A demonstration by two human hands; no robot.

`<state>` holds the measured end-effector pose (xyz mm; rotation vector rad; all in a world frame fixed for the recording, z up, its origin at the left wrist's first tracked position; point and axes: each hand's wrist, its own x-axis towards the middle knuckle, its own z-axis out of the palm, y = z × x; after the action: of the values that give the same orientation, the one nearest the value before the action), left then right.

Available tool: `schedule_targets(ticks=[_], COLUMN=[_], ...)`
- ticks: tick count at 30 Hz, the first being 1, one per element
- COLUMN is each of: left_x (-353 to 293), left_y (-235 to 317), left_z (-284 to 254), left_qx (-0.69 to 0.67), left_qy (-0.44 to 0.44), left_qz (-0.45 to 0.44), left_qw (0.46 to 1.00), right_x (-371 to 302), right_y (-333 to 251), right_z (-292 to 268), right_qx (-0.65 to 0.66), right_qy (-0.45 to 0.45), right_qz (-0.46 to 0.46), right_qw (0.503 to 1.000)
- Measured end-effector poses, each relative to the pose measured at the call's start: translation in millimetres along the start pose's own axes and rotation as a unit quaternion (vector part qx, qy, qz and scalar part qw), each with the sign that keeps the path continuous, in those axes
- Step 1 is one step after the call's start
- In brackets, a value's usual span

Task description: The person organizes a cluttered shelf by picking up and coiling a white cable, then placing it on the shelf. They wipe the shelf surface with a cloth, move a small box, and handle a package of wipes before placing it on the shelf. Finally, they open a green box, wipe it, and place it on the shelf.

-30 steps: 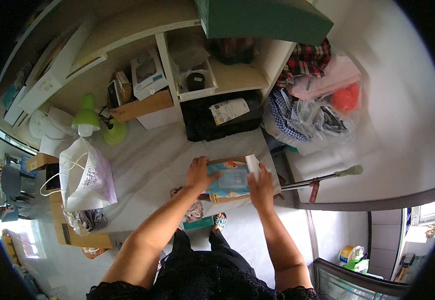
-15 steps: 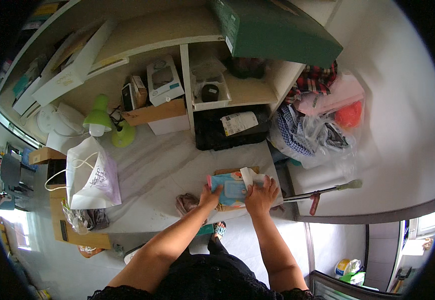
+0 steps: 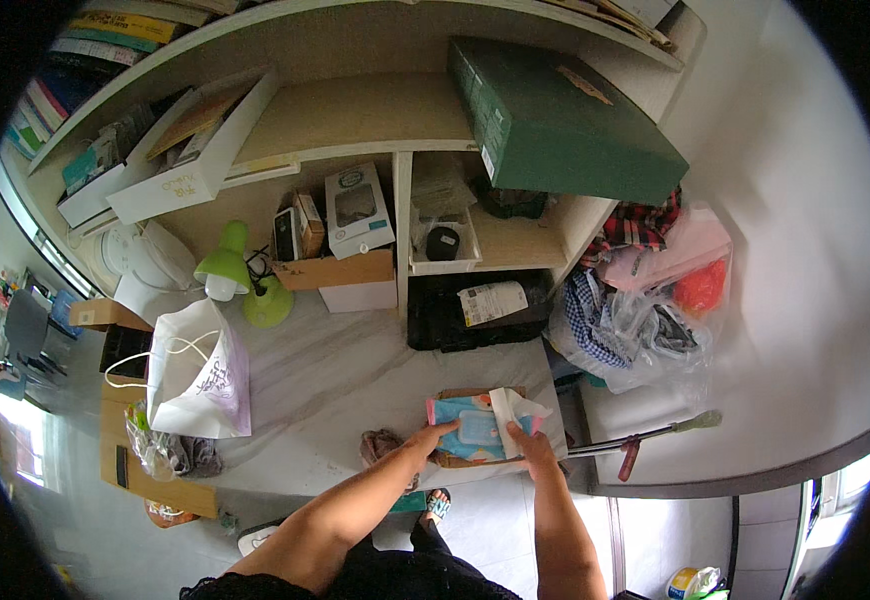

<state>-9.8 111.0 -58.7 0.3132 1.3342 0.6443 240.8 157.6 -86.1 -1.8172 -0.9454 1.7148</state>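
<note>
In front of me, near the counter's front edge, lies a light-blue pack of wet wipes (image 3: 473, 428) with a pale lid and pink ends. My left hand (image 3: 431, 437) grips its left end, thumb on top and the other fingers mostly hidden. At the pack's right end, my right hand (image 3: 535, 446) is closed on it, thumb near a white strip (image 3: 505, 420) that crosses the pack. Beneath the pack shows a brown cardboard piece or shallow box (image 3: 510, 391). A crumpled brownish cloth (image 3: 379, 447) lies just left of my left hand.
A white paper bag (image 3: 190, 390) stands at the left of the marble-look counter (image 3: 335, 370), near a green lamp (image 3: 223, 268). Shelving behind holds boxes, with a large green box (image 3: 575, 130) jutting out. Plastic bags (image 3: 645, 340) and a long-handled brush (image 3: 695, 422) are at the right.
The view has shifted, so the shelves and counter sit lower. My right hand, earlier spread over the pack's right part, now grips its right end. My left hand still holds the left end.
</note>
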Motion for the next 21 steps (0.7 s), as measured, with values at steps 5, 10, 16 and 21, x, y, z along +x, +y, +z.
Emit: schedule_targets(ticks=[5, 10, 16, 21], left_x=[3, -79, -203, -287], left_y=[-14, 15, 66, 109], left_z=[-3, -8, -41, -66], left_qx=[-0.061, -0.166, -0.098, -0.083], left_qy=[-0.037, -0.049, -0.104, -0.158], left_qz=[0.040, 0.116, 0.206, 0.331], left_qw=[0.997, 0.978, 0.968, 0.927], right_x=[-46, -123, -209, -276], right_y=[-22, -76, -149, -232], right_z=[19, 42, 72, 84], right_qx=[0.073, 0.057, 0.010, -0.015], right_qy=[0.012, 0.023, -0.034, -0.067], right_qz=[-0.066, -0.146, -0.232, -0.301], right_qw=[0.995, 0.987, 0.972, 0.951])
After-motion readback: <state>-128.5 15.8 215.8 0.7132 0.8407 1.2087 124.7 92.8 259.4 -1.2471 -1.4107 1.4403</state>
